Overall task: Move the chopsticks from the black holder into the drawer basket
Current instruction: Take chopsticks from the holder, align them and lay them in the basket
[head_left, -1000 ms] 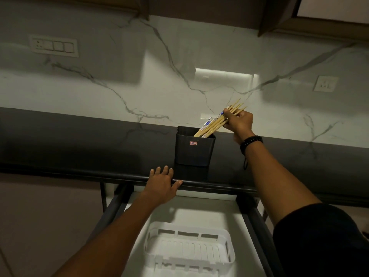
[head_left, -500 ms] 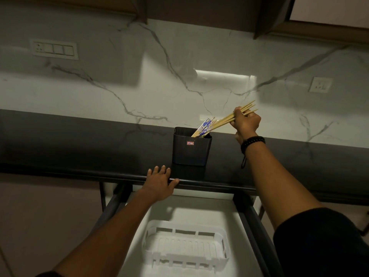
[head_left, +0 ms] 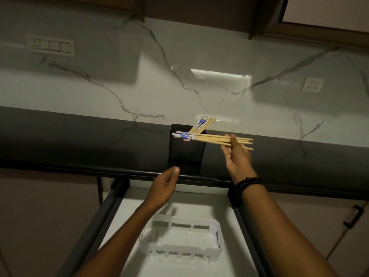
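Lifting off the counter edge (head_left: 99, 170), left hand (head_left: 165, 188) hovers relaxed and holds nothing, above the empty drawer basket (head_left: 181, 239). Black holder (head_left: 186, 149) keeps a few sticks (head_left: 202, 124). The chopsticks bundle (head_left: 211, 137), now drawn clear and level, is gripped by right hand (head_left: 237, 156); lowering into basket pending.

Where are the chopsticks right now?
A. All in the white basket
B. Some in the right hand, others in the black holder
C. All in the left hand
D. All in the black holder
B: the right hand grips a level bundle of chopsticks, other chopsticks lean in the black holder, and the white basket holds none.
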